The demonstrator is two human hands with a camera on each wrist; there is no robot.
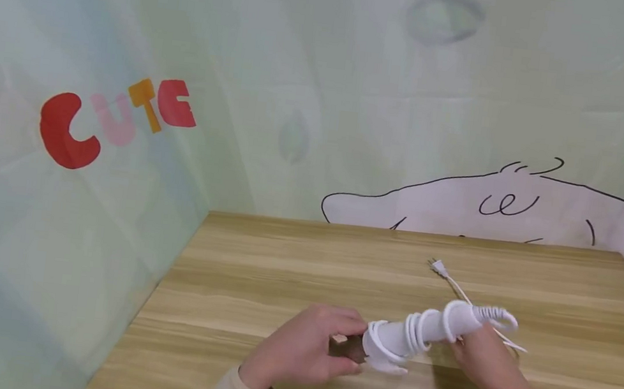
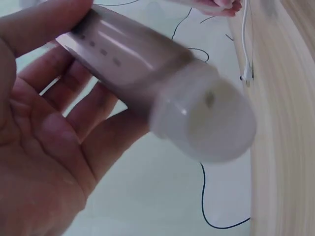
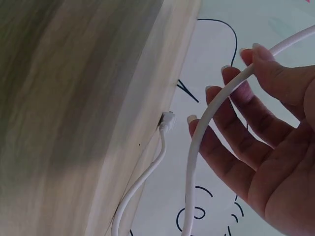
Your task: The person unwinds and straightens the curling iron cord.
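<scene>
A hair styling iron (image 1: pixel 396 336), with a white handle and a shiny rose-brown barrel, is held tilted over the table. Its white cord (image 3: pixel 194 147) is wound in several loops around the handle. My left hand (image 1: pixel 300 350) grips the barrel, thumb on one side and fingers on the other; the left wrist view shows its blurred white end cap (image 2: pixel 221 120) and a row of small slots. At the cord end of the handle, my right hand (image 1: pixel 491 369) is partly hidden by it. The right wrist view shows that thumb and forefinger pinching the cord, other fingers loosely behind it.
The two-pin plug (image 1: pixel 438 268) lies on the wooden table (image 1: pixel 293 256) toward the back, its cord running to the right hand. A pale printed cloth (image 1: pixel 302 78) with "CUTE" lettering and a line drawing hangs behind and to the left of the table.
</scene>
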